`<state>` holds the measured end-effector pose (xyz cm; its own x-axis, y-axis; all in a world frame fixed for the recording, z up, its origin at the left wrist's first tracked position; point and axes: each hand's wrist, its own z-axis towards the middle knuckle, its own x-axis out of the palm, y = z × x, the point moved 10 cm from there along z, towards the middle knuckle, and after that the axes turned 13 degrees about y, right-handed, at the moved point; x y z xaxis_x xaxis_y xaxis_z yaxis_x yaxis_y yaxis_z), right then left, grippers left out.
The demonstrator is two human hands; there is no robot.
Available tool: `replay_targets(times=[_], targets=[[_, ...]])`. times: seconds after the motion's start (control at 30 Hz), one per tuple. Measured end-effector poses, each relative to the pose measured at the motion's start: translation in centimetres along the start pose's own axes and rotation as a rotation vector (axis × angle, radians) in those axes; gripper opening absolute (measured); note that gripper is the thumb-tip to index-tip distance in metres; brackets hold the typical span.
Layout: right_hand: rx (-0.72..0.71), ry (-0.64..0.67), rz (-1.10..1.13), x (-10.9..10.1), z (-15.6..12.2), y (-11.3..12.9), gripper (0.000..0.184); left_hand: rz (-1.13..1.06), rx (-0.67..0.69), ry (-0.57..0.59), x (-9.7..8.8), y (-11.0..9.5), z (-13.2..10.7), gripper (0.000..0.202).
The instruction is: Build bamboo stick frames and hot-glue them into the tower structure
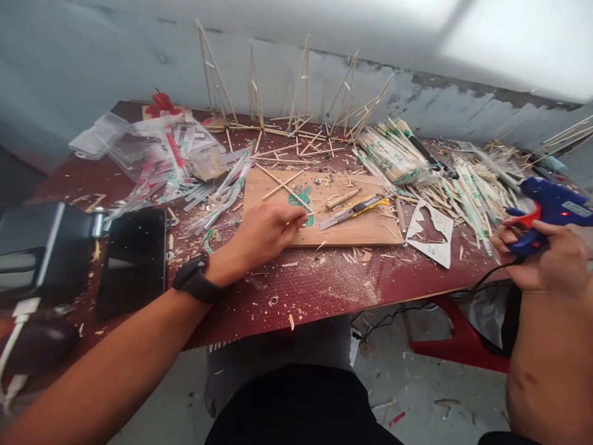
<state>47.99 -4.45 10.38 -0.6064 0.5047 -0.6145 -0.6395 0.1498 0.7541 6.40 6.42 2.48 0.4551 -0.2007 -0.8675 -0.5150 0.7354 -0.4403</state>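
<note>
My left hand, with a black watch on the wrist, rests at the near side of a wooden board. Its fingers are pinched together at the end of a thin wooden stick, which crosses another stick over a green patch on the board. At the far right, my right hand is wrapped round a blue glue gun with a red trigger, held off the table. A yellow utility knife lies on the board, beside a short pointed wooden piece.
Stick frames stand along the wall. Wrapped chopsticks pile up at the back right, plastic wrappers at the left. A cut white card lies right of the board. A black tablet-like slab sits left. Shavings litter the red table.
</note>
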Motion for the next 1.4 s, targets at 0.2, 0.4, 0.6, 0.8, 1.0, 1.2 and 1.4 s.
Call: replay_targets(times=[0.2,0.4,0.6,0.8,1.0,1.2,1.4], targets=[[0.051,0.399,0.453,9.6,0.0,4.9,0.014,-0.048,0.013,-0.005,-0.4,0.1,-0.1,0.031],[-0.073,0.95,0.646,20.9,-2.5,11.3,0.017,-0.162,0.034,-0.025,-1.2,1.2,0.1,0.027],[-0.101,1.076,0.652,26.3,-3.3,12.6,0.02,-0.12,0.009,-0.104,-2.4,2.8,-0.3,0.027],[-0.128,1.099,0.615,26.9,-3.2,10.8,0.031,-0.061,0.011,-0.152,-2.6,2.9,-0.5,0.023],[-0.182,1.149,0.538,27.2,-3.6,9.6,0.05,-0.05,0.063,-0.181,-2.5,1.8,-0.5,0.02],[-0.136,1.153,0.563,27.7,-3.8,8.8,0.057,-0.059,0.054,-0.18,-2.4,2.0,-0.4,0.02],[-0.123,1.196,0.554,28.0,-3.8,8.2,0.057,-0.059,0.079,-0.189,-2.4,1.5,-0.3,0.018]])
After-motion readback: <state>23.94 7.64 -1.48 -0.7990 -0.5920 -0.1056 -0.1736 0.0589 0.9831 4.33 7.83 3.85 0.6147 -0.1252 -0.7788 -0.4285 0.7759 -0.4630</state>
